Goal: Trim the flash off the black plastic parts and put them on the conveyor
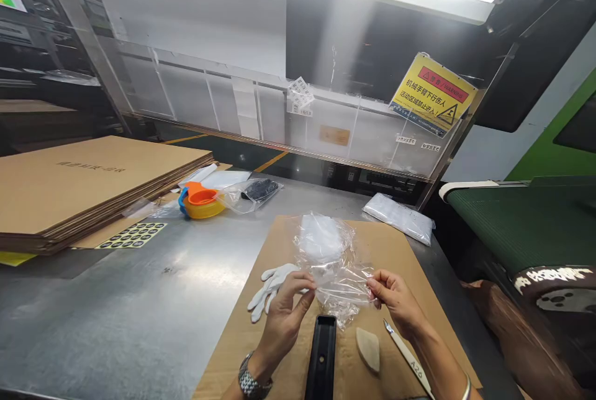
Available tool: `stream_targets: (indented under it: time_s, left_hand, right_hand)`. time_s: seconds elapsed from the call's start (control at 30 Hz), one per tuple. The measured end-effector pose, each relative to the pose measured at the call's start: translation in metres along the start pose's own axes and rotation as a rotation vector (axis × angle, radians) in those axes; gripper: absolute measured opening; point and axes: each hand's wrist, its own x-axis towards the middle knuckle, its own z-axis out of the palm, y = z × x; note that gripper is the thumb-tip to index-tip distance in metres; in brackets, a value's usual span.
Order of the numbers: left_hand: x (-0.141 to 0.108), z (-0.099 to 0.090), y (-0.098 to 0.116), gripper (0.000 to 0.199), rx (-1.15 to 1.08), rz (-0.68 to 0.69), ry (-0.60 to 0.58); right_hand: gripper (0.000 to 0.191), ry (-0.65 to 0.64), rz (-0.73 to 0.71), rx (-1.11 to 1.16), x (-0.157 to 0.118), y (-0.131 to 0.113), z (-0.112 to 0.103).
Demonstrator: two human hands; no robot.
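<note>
Stretched between my two hands is a clear plastic bag [344, 285], above a cardboard sheet [405, 251]. My left hand [291, 307] pinches its left edge between thumb and fingers, with a white glove [271, 288] just behind it. The bag's right edge is pinched in my right hand [393, 297]. A clear wrapped bundle with something white inside [321, 238] lies directly beyond. Nearer to me are a long black plastic part [322, 356], a beige curved piece [368, 349] and a white-handled knife [407, 356] marked A26, partly beside my right forearm.
Flat cardboard [93, 182] is stacked at the left, near a round sticker sheet [133, 235]. Orange and yellow tape rings [202, 201] and a bag with a black item [258, 190] lie behind. A plastic-wrapped pack [399, 218] and green conveyor [526, 220] are at right.
</note>
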Motion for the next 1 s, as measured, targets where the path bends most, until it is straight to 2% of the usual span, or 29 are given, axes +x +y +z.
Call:
stream_targets:
  time_s: [0.13,0.23,0.3,0.37,0.43,0.53,0.6,0.7,0.83,1.0]
  left_hand:
    - [-0.012,-0.006,0.002,0.011,0.013,0.007,0.003]
    - [-0.019,-0.006,0.012,0.008,0.041,0.011,-0.025]
    - [-0.022,-0.004,0.021,0.007,0.122,0.084,-0.070]
    - [-0.024,-0.001,0.030,0.012,0.277,0.241,-0.112]
    - [-0.027,0.001,0.036,0.018,0.440,0.421,-0.120]
    - [-0.034,0.003,0.040,0.022,0.579,0.604,-0.114]
    - [-0.039,0.003,0.040,0.024,0.622,0.663,-0.169]
    - [-0.048,0.004,0.038,0.023,0.603,0.638,-0.280]
    - [-0.058,0.006,0.034,0.024,0.484,0.641,-0.271]
    - [-0.073,0.004,0.029,0.028,0.506,0.685,-0.223]
  right_hand:
    - [0.049,0.063,-0.023,-0.109,-0.006,0.009,0.003]
    - [0.044,0.155,-0.066,-0.249,-0.016,0.007,0.008]
    - [0.042,0.241,-0.115,-0.335,-0.026,0.002,0.014]
    - [0.039,0.268,-0.141,-0.391,-0.034,-0.004,0.021]
    - [0.039,0.184,-0.123,-0.410,-0.040,-0.008,0.030]
    - [0.055,-0.037,-0.055,-0.358,-0.042,-0.005,0.044]
    - [0.061,-0.168,-0.018,-0.279,-0.042,-0.001,0.052]
    - [0.058,-0.294,0.044,-0.145,-0.046,0.004,0.057]
    - [0.048,-0.287,0.109,-0.023,-0.053,0.008,0.057]
    - [0.034,-0.128,0.089,-0.013,-0.057,0.015,0.049]
